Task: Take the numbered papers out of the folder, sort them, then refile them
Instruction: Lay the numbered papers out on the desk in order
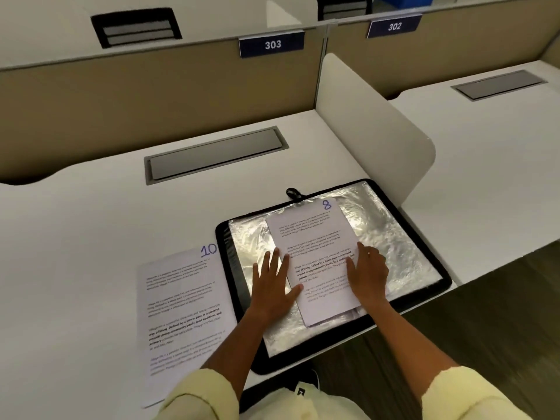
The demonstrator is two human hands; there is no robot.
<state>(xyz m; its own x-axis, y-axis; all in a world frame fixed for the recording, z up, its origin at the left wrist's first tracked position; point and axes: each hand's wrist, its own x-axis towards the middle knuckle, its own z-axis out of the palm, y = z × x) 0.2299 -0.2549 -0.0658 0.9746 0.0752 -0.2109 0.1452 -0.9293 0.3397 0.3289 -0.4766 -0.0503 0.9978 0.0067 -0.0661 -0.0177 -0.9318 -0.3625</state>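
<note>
Left hand point(274, 286): fingers straight and spread, pressing flat, gripping nothing; thumb tip and forefinger touch the left edge of the white printed sheets marked with a blue handwritten 8 point(318, 256), rest of palm on the folder's plastic. Right hand point(368, 272): fingers extended and close together, laid flat on the right side of the same sheets, thumb on the text, nothing pinched. More sheet edges peek out under the 8 page at its near end, so it's a small stack, lying tilted on the black-edged zip folder w/ crinkled clear plastic face point(403, 237), which sits closed-looking on the white desk point(91, 237), near its front-right corner. Just left of the folder, touching its edge, lies a 2nd white printed sheet marked 10 point(181, 313). Pale yellow sleeves point(206, 395) at the bottom. Behind: grey cable flap point(216, 154), beige divider w/ blue plate 303 point(271, 44).
</note>
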